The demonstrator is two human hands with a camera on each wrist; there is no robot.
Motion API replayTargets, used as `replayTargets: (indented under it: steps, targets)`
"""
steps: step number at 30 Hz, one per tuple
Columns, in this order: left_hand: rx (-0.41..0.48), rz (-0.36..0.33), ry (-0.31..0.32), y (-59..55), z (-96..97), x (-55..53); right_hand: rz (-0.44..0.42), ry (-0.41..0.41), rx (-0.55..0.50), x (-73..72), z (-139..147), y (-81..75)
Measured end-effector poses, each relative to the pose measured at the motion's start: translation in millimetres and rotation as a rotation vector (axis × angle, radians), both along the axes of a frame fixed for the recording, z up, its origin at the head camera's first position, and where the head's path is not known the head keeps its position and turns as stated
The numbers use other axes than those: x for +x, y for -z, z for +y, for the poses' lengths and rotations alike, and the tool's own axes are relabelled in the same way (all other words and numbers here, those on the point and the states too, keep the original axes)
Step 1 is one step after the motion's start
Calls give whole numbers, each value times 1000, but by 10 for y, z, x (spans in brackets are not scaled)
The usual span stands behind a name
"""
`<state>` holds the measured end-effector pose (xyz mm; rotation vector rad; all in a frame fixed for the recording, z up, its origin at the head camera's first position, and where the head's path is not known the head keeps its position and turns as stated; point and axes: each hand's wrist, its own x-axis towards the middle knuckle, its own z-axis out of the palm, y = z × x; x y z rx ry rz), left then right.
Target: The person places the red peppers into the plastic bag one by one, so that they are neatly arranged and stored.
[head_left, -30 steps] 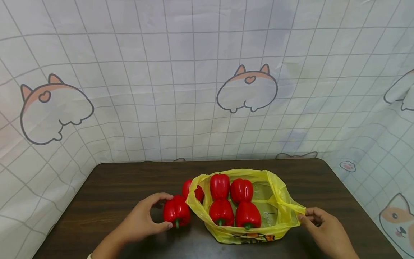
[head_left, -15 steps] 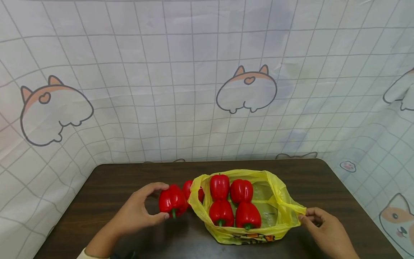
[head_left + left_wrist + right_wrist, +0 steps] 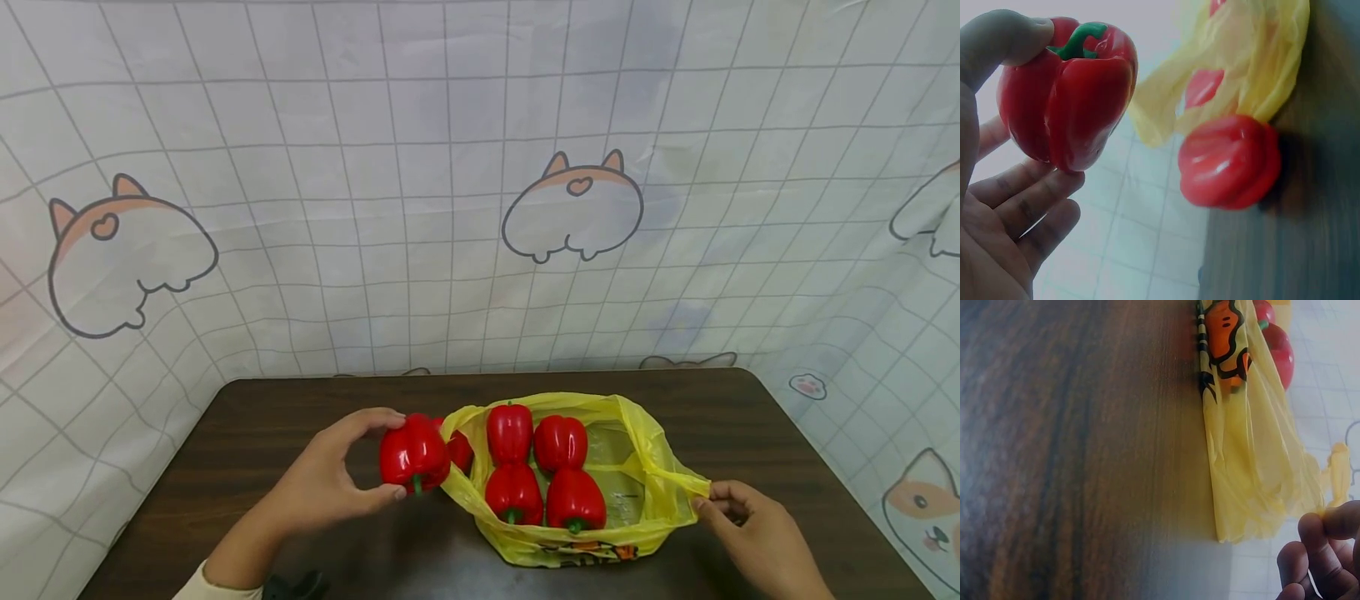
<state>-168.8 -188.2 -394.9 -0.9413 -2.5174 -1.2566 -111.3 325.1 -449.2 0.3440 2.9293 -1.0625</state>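
Between thumb and fingers, my left hand (image 3: 330, 475) holds a red bell pepper (image 3: 413, 452) with a green stem, raised off the table just left of the bag. The left wrist view shows that bell pepper (image 3: 1069, 94) pinched by the thumb near its stem and the fingers underneath. My right hand (image 3: 757, 533) pinches the right edge of a yellow plastic bag (image 3: 660, 442), whose mouth is spread wide. Several red bell peppers (image 3: 559, 442) sit inside the bag in two rows. One more red bell pepper (image 3: 1229, 162) lies outside on the table, partly hidden behind the held one in the head view.
The dark wood-grain table (image 3: 300, 400) carries the bag at its middle right. A white grid-patterned curtain (image 3: 420, 208) with cartoon animals hangs behind and at both sides. A small dark object (image 3: 296, 586) shows by the left sleeve at the table's near edge.
My left hand has lifted the bell pepper off the table, first shifting slightly left, then back right toward the bag's rim. The right hand and bag have stayed in place.
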Motion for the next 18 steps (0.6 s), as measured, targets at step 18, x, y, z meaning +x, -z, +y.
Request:
replayTargets:
  steps: [18]
  targets:
    - [28,-19,153,-73,505,-30,0,-8,1,-9,1,-4]
